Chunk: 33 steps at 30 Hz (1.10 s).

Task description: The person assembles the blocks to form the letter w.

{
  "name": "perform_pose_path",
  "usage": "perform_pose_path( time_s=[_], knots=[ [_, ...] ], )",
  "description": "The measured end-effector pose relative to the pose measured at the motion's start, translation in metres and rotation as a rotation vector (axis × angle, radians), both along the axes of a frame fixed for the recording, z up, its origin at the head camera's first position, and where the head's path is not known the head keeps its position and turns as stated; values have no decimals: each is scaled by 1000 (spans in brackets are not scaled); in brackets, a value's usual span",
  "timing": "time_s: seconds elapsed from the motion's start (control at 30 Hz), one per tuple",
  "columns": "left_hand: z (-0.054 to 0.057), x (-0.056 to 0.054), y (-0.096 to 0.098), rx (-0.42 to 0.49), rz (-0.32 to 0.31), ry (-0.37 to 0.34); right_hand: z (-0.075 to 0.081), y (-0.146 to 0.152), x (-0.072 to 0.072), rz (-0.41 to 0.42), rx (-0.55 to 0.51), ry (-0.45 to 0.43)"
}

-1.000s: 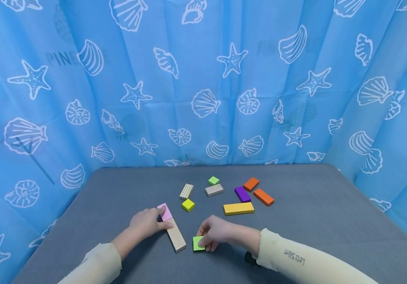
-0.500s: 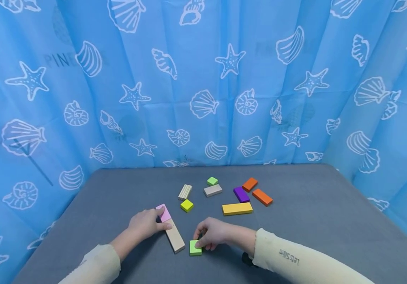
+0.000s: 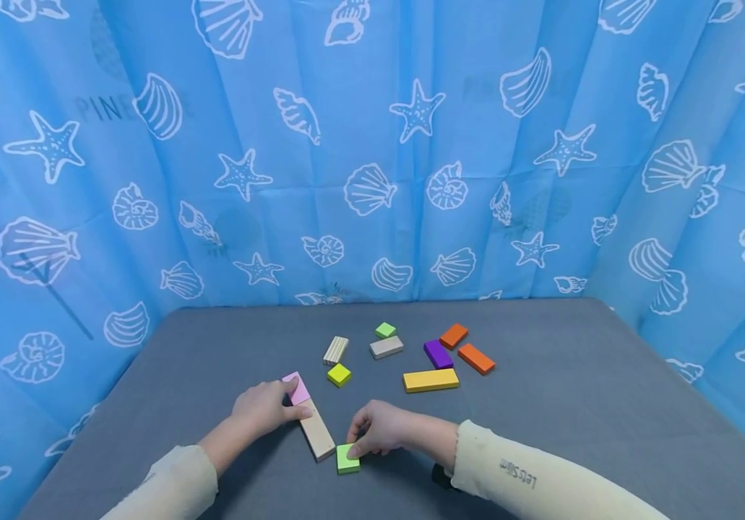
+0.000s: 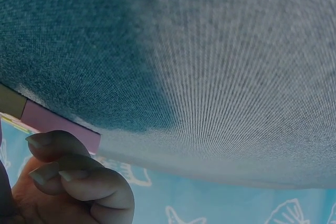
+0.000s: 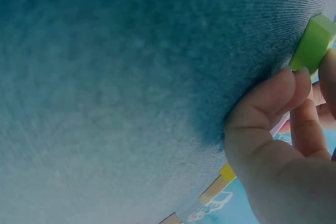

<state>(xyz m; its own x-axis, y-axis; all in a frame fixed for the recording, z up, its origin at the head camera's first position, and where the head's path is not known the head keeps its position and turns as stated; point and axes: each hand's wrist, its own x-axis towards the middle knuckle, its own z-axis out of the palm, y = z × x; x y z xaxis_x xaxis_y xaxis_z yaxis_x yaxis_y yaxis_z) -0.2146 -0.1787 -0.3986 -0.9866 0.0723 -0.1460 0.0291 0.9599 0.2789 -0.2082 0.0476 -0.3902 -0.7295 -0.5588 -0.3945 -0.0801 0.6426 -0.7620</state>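
Note:
My left hand (image 3: 260,409) lies over the joint of a pink block (image 3: 298,392) and a long plain wood block (image 3: 317,433), which sit end to end. Its fingers hold the pink block while the thumb lies on the wood one; the left wrist view shows curled fingertips against the pink block (image 4: 60,127). With thumb and fingers, my right hand (image 3: 386,427) pinches a light green square block (image 3: 347,462). That block is beside the near end of the wood block; the right wrist view shows it low at the cloth, as a green block (image 5: 313,45).
Farther back on the grey cloth (image 3: 541,433) lie a yellow-green block (image 3: 339,374), a striped block (image 3: 336,350), a small green block (image 3: 385,330), a greyish block (image 3: 386,347), a purple block (image 3: 438,354), an amber block (image 3: 431,380) and two orange blocks (image 3: 476,358). A blue curtain (image 3: 372,144) hangs behind.
My right hand has slid the green block left and slightly nearer, up to the near end of the wood block. The left hand has kept its place on the pink and wood blocks.

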Motion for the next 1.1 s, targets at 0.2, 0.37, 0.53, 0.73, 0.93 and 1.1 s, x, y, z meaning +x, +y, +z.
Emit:
perform_pose_path(
  time_s=[0.2, 0.37, 0.53, 0.73, 0.93, 1.1],
  knots=[
    [-4, -2, -2, -6, 1, 0, 0, -3, 0, -5, 27, 2],
    [-5, -3, -2, -13, 5, -10, -1, -3, -1, -14, 24, -13],
    [-4, -3, -1, -16, 6, -11, 0, 1, -3, -20, -15, -41],
    [-4, -2, 0, -14, -10, 8, 4, 13, -11, -58, -81, -70],
    [-5, 0, 0, -10, -21, 20, 8, 26, -35, -135, -119, 74],
    [-3, -1, 0, -18, -20, 16, 8, 34, -62, -235, -155, 236]
  ],
)
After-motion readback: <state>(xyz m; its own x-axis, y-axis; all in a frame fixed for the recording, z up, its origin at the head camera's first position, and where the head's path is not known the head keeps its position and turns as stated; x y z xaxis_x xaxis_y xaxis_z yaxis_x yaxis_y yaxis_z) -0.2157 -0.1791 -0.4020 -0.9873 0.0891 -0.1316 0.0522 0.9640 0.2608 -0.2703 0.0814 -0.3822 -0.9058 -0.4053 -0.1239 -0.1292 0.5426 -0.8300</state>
